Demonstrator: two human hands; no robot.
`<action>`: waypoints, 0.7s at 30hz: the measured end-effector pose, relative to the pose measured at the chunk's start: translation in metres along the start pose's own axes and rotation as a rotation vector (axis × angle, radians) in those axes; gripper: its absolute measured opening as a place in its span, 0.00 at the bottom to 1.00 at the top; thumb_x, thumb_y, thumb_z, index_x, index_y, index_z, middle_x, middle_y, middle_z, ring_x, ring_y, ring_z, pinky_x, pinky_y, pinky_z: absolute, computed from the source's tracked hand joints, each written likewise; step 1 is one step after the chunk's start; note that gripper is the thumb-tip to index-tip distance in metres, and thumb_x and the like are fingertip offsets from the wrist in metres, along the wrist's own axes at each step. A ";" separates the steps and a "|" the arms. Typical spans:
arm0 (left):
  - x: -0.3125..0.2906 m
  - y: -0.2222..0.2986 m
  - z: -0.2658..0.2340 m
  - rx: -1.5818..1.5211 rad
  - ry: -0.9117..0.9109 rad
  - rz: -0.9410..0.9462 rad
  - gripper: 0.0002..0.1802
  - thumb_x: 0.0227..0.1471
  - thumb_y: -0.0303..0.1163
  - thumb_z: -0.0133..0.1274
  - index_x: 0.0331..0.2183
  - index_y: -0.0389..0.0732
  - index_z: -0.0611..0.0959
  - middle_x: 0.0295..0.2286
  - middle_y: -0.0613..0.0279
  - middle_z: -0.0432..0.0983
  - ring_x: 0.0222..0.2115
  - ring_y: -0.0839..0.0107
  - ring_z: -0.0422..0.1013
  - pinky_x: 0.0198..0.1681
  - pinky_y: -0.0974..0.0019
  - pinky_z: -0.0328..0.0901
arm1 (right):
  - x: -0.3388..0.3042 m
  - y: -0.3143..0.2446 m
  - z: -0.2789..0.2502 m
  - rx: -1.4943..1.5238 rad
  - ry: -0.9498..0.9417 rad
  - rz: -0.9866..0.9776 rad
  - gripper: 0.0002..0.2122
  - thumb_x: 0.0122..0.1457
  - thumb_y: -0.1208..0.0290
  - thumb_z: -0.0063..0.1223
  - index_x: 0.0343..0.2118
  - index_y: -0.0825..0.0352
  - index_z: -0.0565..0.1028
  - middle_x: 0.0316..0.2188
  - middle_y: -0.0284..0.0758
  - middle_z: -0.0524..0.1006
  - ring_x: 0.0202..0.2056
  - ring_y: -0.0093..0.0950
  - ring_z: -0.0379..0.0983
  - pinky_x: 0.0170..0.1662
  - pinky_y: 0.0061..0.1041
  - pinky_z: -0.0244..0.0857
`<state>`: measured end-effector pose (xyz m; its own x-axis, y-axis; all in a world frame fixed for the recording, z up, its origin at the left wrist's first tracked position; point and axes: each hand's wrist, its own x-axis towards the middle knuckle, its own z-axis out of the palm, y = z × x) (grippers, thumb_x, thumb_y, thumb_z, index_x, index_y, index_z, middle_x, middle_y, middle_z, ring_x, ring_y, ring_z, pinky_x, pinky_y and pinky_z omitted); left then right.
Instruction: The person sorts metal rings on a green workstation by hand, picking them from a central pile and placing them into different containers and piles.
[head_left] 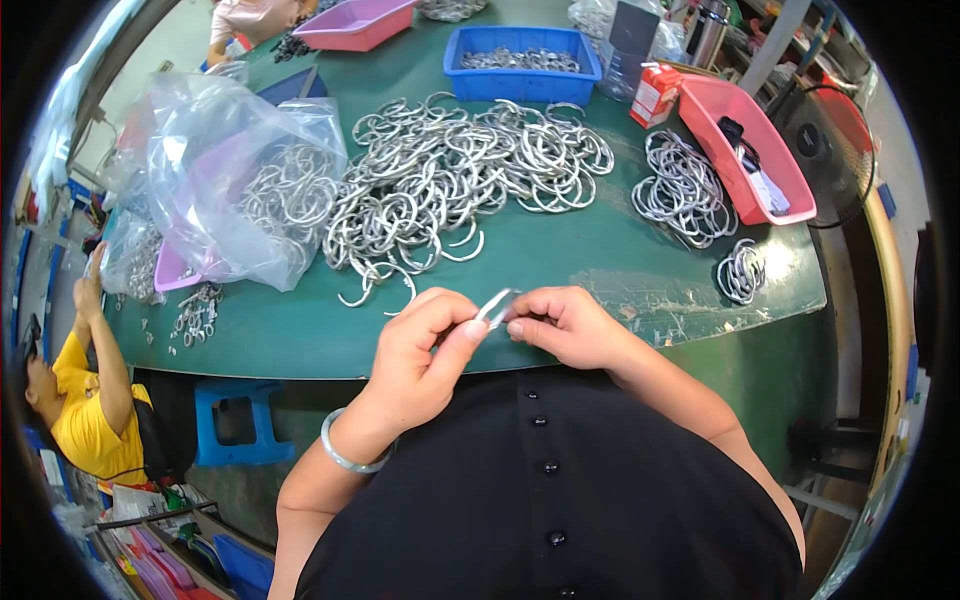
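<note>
Just over the table's near edge, my left hand point(418, 352) pinches one end of a shiny silver metal open ring point(497, 303). The fingers of my right hand point(572, 325) are closed on its other end. Fingertips hide part of the ring, so its full shape does not show. Beyond my hands lies a big heap of silver C-shaped open rings point(430, 180), with a few loose ones at its near side. A smaller pile of rings point(683, 190) and a little cluster point(741, 272) sit to the right.
A clear plastic bag point(225, 190) covers rings and a purple tray point(172, 268) at left. Behind the heap stands a blue bin point(470, 84) of small metal parts. A pink bin point(790, 195), a red carton point(655, 95) and a fan point(835, 150) are at right. A person in yellow point(95, 430) is at left.
</note>
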<state>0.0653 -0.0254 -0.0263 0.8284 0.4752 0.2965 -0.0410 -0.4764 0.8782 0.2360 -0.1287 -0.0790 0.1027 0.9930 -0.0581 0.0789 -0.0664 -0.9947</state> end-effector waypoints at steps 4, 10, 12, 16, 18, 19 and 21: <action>-0.014 0.023 -0.039 -0.100 0.329 -0.081 0.06 0.51 0.26 0.41 0.30 0.36 0.73 0.28 0.61 0.70 0.18 0.82 0.64 0.20 0.80 0.58 | 0.004 0.002 -0.003 -0.185 -0.030 -0.041 0.09 0.51 0.72 0.50 0.34 0.70 0.73 0.27 0.36 0.75 0.28 0.22 0.70 0.32 0.21 0.64; -0.014 0.045 -0.157 0.354 0.755 0.322 0.11 0.54 0.30 0.39 0.33 0.34 0.73 0.29 0.61 0.72 0.24 0.81 0.63 0.28 0.78 0.59 | 0.026 -0.007 0.006 -0.485 -0.092 -0.193 0.09 0.49 0.71 0.50 0.32 0.68 0.73 0.27 0.39 0.73 0.29 0.33 0.70 0.33 0.27 0.64; -0.003 0.037 -0.198 0.468 0.845 0.333 0.11 0.53 0.30 0.42 0.34 0.33 0.74 0.30 0.61 0.72 0.27 0.79 0.67 0.32 0.78 0.61 | 0.037 -0.007 0.015 -0.561 -0.116 -0.243 0.08 0.48 0.71 0.50 0.32 0.68 0.72 0.27 0.39 0.72 0.30 0.36 0.70 0.33 0.29 0.64; 0.026 0.012 -0.264 0.618 0.834 0.197 0.11 0.50 0.32 0.47 0.34 0.35 0.76 0.27 0.64 0.73 0.25 0.79 0.68 0.30 0.77 0.63 | 0.065 -0.004 0.044 -0.876 -0.199 -0.416 0.10 0.46 0.71 0.50 0.33 0.65 0.71 0.27 0.37 0.69 0.32 0.37 0.68 0.33 0.32 0.63; 0.036 -0.005 -0.276 0.610 0.722 0.025 0.13 0.50 0.31 0.46 0.39 0.35 0.74 0.32 0.63 0.72 0.28 0.78 0.68 0.32 0.76 0.63 | 0.076 -0.001 0.056 -0.950 -0.206 -0.499 0.11 0.45 0.70 0.51 0.33 0.65 0.69 0.27 0.36 0.68 0.32 0.36 0.68 0.32 0.33 0.64; 0.040 -0.012 -0.274 0.613 0.665 -0.055 0.14 0.51 0.29 0.45 0.41 0.36 0.73 0.34 0.62 0.71 0.30 0.78 0.67 0.34 0.75 0.62 | 0.080 0.000 0.061 -0.956 -0.202 -0.501 0.11 0.45 0.70 0.51 0.33 0.65 0.69 0.27 0.36 0.68 0.32 0.36 0.68 0.32 0.33 0.64; 0.042 -0.025 -0.265 0.706 0.637 -0.010 0.15 0.50 0.29 0.45 0.41 0.36 0.73 0.35 0.61 0.71 0.30 0.77 0.67 0.33 0.75 0.62 | 0.086 0.003 0.067 -1.036 -0.171 -0.492 0.10 0.45 0.69 0.51 0.32 0.65 0.69 0.27 0.37 0.68 0.31 0.35 0.69 0.31 0.32 0.64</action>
<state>-0.0465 0.2021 0.0639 0.3577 0.6966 0.6219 0.4842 -0.7078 0.5144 0.1787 -0.0372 -0.0925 -0.2938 0.9287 0.2263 0.8557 0.3610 -0.3708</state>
